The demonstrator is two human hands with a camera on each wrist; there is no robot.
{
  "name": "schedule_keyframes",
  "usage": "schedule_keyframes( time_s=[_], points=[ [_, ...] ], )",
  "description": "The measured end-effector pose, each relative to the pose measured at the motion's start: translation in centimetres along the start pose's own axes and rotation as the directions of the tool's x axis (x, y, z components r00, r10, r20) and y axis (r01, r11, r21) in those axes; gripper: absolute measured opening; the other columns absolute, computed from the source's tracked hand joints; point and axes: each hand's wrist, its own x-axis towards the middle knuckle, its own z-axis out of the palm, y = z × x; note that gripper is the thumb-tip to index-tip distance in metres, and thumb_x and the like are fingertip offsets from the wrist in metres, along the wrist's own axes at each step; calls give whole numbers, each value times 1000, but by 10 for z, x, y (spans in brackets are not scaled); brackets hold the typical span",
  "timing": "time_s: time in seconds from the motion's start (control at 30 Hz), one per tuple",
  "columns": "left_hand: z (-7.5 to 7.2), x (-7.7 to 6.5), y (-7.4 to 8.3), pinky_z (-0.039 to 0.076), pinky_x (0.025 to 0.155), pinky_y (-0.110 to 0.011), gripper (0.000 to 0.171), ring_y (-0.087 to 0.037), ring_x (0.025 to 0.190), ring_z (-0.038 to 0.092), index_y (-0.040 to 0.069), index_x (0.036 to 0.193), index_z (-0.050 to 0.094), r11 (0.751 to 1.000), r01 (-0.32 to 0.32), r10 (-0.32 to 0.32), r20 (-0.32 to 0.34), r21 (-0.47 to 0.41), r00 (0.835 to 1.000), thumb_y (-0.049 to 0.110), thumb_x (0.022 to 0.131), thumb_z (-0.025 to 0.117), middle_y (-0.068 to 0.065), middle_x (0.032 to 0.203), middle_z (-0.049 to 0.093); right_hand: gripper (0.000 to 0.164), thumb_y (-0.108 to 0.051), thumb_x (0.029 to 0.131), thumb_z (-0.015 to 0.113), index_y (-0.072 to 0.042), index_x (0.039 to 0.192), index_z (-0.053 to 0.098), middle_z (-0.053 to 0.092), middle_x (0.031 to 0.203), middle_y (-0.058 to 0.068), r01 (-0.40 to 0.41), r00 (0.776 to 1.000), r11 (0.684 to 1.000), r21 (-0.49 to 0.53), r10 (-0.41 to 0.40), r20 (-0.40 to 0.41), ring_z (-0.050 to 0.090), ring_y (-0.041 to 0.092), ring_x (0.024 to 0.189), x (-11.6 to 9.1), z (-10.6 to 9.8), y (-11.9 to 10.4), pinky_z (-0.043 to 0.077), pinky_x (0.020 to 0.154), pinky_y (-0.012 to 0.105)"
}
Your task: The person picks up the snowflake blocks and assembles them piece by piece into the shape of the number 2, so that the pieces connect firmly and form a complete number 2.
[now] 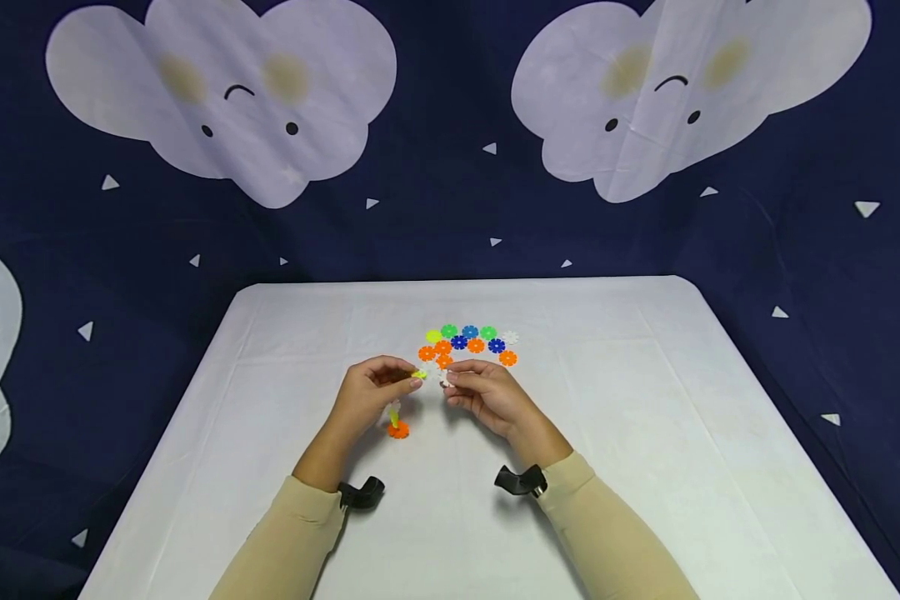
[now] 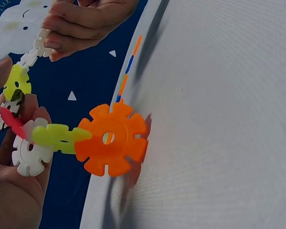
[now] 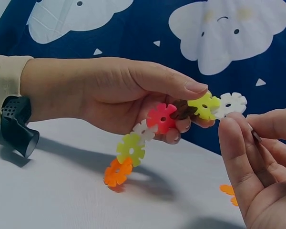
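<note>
Close over the white table, my left hand (image 1: 363, 396) pinches a yellow notched disc (image 3: 203, 106) between thumb and fingers. It belongs to a chain of interlocking plastic snowflake discs. Below that hand, the chain hangs through a dark brown disc, a red disc (image 3: 160, 118), a white disc (image 2: 32, 155), a yellow disc (image 3: 131, 149) and an orange disc (image 2: 126, 136) at its lower end. On the other side of the pinched disc, a white disc (image 3: 232, 102) slots into it. My right hand (image 1: 498, 400) pinches another white disc (image 2: 42, 44), partly covered by its fingers, at that end.
Several loose discs lie flat beyond the hands, among them an orange disc (image 1: 476, 345), a dark blue disc (image 1: 497, 346), a green disc (image 1: 449, 331) and a white disc (image 1: 510, 337). The white table (image 1: 645, 433) ends at a dark blue cloud-print cloth (image 1: 450, 208) behind.
</note>
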Motion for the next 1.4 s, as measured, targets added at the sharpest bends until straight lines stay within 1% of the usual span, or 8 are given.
schedule_keyframes(
  time_s=[0.2, 0.4, 0.57, 0.7, 0.9, 1.07, 1.23, 1.4],
  points=[
    [-1, 0, -1, 58, 74, -29, 21, -29, 87, 68, 2, 106, 79, 1000, -17, 16, 13, 11, 1000, 9, 88, 88, -12, 101, 74, 12, 5, 106, 59, 3, 111, 69, 71, 98, 17, -34, 999, 999, 40, 34, 9, 73, 20, 81, -1, 2, 0, 61, 75, 30],
    [-1, 0, -1, 58, 76, -29, 22, -28, 87, 68, 1, 107, 79, 1000, -21, 21, 24, 17, 1000, 8, 88, 88, -12, 101, 74, 16, 5, 107, 55, 2, 108, 70, 71, 98, 16, -63, 998, 994, 89, 61, 22, 72, 19, 83, -1, 3, 1, 61, 77, 29],
    [-3, 1, 0, 58, 77, -28, 24, -29, 88, 68, 0, 109, 80, 998, -27, 25, 41, 48, 999, 9, 89, 88, -11, 102, 75, 16, 5, 107, 57, 0, 105, 72, 71, 97, 16, -62, 998, 996, 67, 60, 35, 73, 19, 83, -1, 3, 1, 61, 77, 30],
    [-5, 1, 2, 56, 77, -27, 26, -29, 91, 66, -1, 112, 79, 997, -35, 31, 65, 66, 997, 11, 90, 87, -9, 106, 74, 16, 5, 106, 58, 0, 103, 72, 72, 95, 15, -58, 997, 997, 47, 56, 51, 73, 19, 83, -1, 4, 2, 61, 76, 30],
    [-6, 1, 3, 56, 79, -27, 25, -30, 95, 65, 2, 115, 80, 997, -49, 42, 110, 62, 993, 8, 91, 85, -10, 110, 74, 21, 7, 107, 53, -1, 103, 73, 72, 93, 15, -61, 996, 996, 71, 56, 69, 73, 18, 80, -2, 5, 3, 61, 75, 28],
    [-7, 1, 3, 55, 77, -27, 29, -29, 93, 65, 5, 122, 79, 995, -71, 61, 131, 75, 989, 7, 92, 83, -9, 110, 73, 21, 7, 107, 53, 0, 103, 72, 72, 93, 15, -65, 996, 996, 68, 60, 64, 73, 17, 80, -1, 5, 3, 61, 75, 28],
    [-7, 1, 2, 54, 74, -27, 27, -30, 91, 64, 6, 120, 80, 992, -90, 76, 150, 86, 986, 8, 94, 82, -8, 111, 73, 20, 7, 107, 53, 0, 103, 71, 72, 93, 15, -67, 997, 996, 55, 64, 53, 73, 18, 81, -1, 5, 3, 61, 76, 29],
    [-8, 1, 2, 54, 72, -26, 26, -28, 89, 64, 6, 120, 80, 991, -91, 75, 155, 97, 985, 9, 95, 82, -7, 110, 73, 19, 6, 108, 53, 1, 104, 71, 72, 94, 16, -66, 997, 996, 55, 64, 41, 73, 18, 82, -2, 6, 3, 61, 76, 29]
  ],
)
